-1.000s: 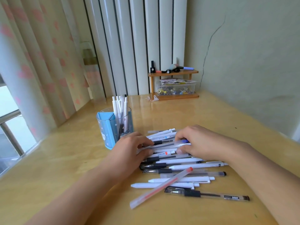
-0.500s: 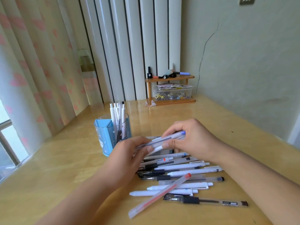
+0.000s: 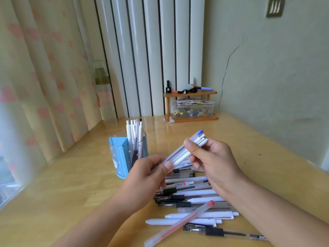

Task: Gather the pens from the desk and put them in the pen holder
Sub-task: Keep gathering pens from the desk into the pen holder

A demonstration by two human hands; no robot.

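A small bundle of pens [image 3: 181, 154], white and frosted with one blue cap, is held tilted above the desk. My left hand [image 3: 147, 175] grips its lower end and my right hand [image 3: 210, 161] grips its upper end. Below the hands lies a pile of several pens [image 3: 192, 200] on the wooden desk, with a red-capped frosted pen [image 3: 179, 223] lying across the near ones. The blue pen holder [image 3: 122, 157] stands to the left of my left hand, with several white pens upright in it.
A small wooden shelf [image 3: 190, 106] with a clear box of clips and a few items on top stands at the back of the desk [image 3: 71, 184]. Curtains hang on the left, a wall rises on the right.
Both hands have closed on a few pens from the pile and raised them off the desk, tilting the bundle up to the right. The camera has tipped upward slightly.
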